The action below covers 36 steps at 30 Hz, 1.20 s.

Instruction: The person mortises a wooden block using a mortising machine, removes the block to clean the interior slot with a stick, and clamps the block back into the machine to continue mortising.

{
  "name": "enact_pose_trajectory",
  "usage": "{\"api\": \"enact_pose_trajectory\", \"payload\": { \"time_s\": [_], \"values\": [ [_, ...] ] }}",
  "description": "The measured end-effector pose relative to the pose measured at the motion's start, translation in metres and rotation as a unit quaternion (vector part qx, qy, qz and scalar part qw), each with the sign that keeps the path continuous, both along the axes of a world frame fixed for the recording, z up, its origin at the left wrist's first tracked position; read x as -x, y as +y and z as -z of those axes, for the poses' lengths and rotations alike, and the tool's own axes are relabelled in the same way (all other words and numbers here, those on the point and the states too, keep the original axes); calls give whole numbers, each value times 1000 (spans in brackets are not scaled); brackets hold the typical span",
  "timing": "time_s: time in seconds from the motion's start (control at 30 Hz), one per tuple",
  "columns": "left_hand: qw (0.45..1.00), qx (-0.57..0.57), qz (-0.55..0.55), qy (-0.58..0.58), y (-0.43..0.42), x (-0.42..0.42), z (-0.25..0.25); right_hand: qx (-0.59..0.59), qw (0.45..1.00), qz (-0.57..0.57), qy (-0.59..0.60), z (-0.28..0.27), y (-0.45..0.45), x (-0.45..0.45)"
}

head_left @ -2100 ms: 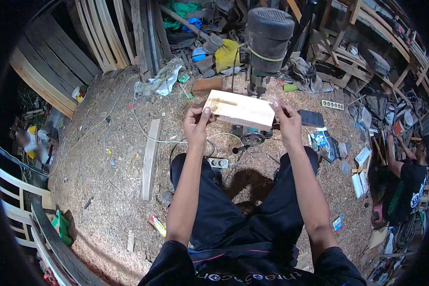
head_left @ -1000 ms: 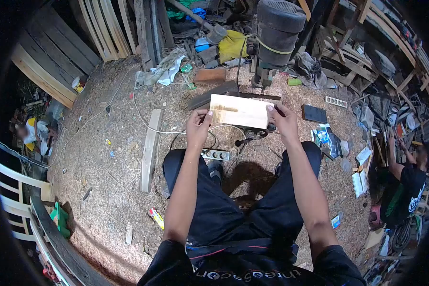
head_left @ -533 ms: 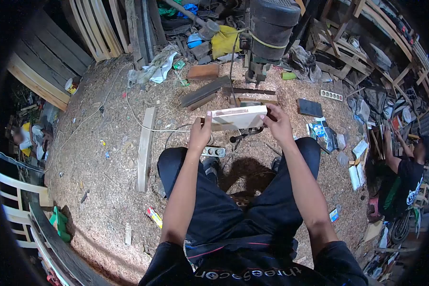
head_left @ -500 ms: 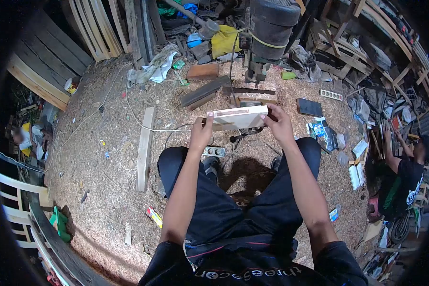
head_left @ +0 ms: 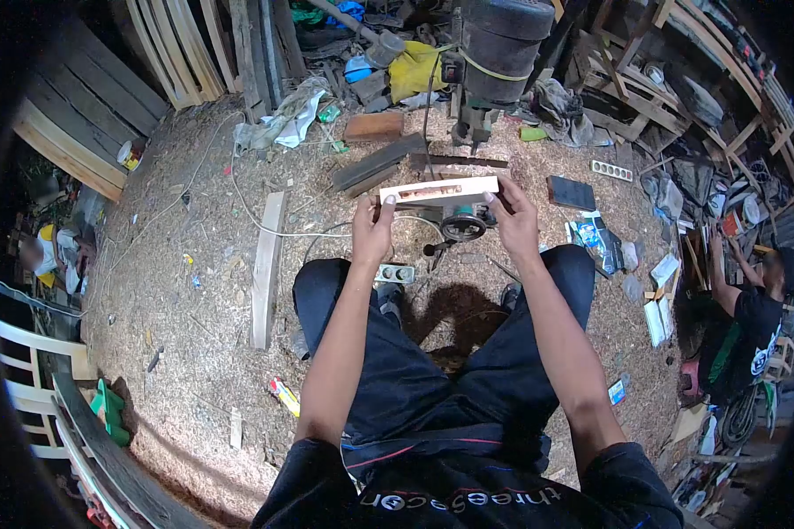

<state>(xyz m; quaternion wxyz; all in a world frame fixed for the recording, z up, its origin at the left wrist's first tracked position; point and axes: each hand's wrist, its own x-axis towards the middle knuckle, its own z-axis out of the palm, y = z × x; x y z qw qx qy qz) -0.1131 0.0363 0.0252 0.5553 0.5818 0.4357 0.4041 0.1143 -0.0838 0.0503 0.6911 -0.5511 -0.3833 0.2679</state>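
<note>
A short pale wooden board (head_left: pixel 478 186) with a long slot cut into its edge is held up level in both hands, the slotted edge turned toward me. My left hand (head_left: pixel 373 231) pinches the left end, thumb on the near side. At the right end, my right hand (head_left: pixel 516 222) grips the board with the thumb against its near side. Just beyond and below the board sits a machine with a round handwheel (head_left: pixel 463 225). Its large dark motor housing (head_left: pixel 503 53) rises behind. The board hides part of the machine.
Dark timber offcuts (head_left: pixel 378 165) lie behind the board. A power strip (head_left: pixel 395 273) is near my left foot, with cables on the sawdust floor. A long plank (head_left: pixel 267 269) lies at left. One person (head_left: pixel 754 304) sits at far right, another (head_left: pixel 55 260) at far left.
Both hands have raised the board slightly and tilted it, so the slotted edge shows more and the broad face less. The handwheel below it has come into view.
</note>
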Motion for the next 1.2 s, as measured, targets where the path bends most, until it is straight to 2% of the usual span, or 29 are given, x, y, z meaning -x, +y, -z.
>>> {"api": "enact_pose_trajectory", "payload": {
  "time_s": [0.23,0.33,0.43,0.5,0.57,0.67,0.8,0.9,1.0,1.1,1.13,1.2],
  "values": [
    [1000,12,-12,-19,-14,10,-11,45,996,50,-59,13,3,9],
    [993,-30,3,111,-16,25,-17,95,994,2,-48,25,6,7],
    [991,-23,-47,121,-30,30,-42,79,993,48,-71,32,8,25],
    [993,-44,-75,80,-20,33,-15,102,990,53,-77,31,10,31],
    [989,-73,-106,73,-17,39,-13,89,989,64,-97,29,21,37],
    [977,-119,-139,113,-24,45,-23,142,956,109,-232,12,46,51],
    [978,-93,-180,43,-7,57,-17,169,958,29,-228,-46,56,89],
    [977,-89,-187,41,6,68,-11,136,946,30,-294,-35,66,102],
    [975,-41,-206,67,7,77,-13,157,940,-1,-301,-40,66,110],
    [963,-65,-259,24,5,78,-15,178,938,-17,-297,-41,64,121],
    [968,9,-249,-32,4,79,-18,170,940,-24,-295,-34,65,121],
    [966,14,-254,-48,4,77,-15,160,946,-36,-281,-27,66,120]
  ]
}}
